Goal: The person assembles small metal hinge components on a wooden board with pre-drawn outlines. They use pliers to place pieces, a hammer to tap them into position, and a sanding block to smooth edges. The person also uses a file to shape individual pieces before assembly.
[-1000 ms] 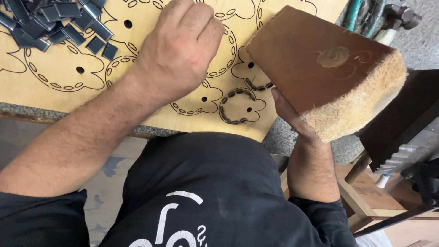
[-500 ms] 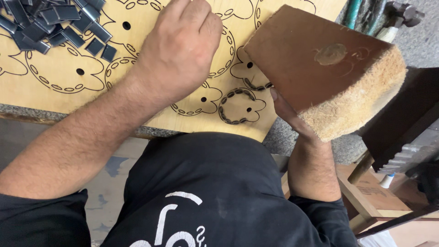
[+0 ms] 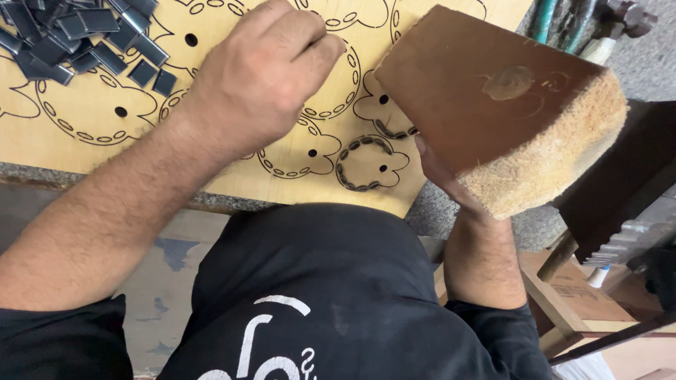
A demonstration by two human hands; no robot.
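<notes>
- Head view: pressing down with curled left hand [image 3: 264, 74] on plywood die board [image 3: 91, 134], fingers bunched together; any held piece hidden.
- Gripping brown wooden block [image 3: 486, 98] from beneath in right hand [image 3: 440, 176], raised, tilted above board's right edge.
- Lying top left: dark metal strips [image 3: 77, 39].

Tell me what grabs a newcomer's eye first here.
The big brown block with a fibrous end, held raised at right by the right hand, stands out most. Under it lies a pale board cut with flower-like outlines, the left hand pressing on it. Dark metal strips are piled at its top left.
</notes>
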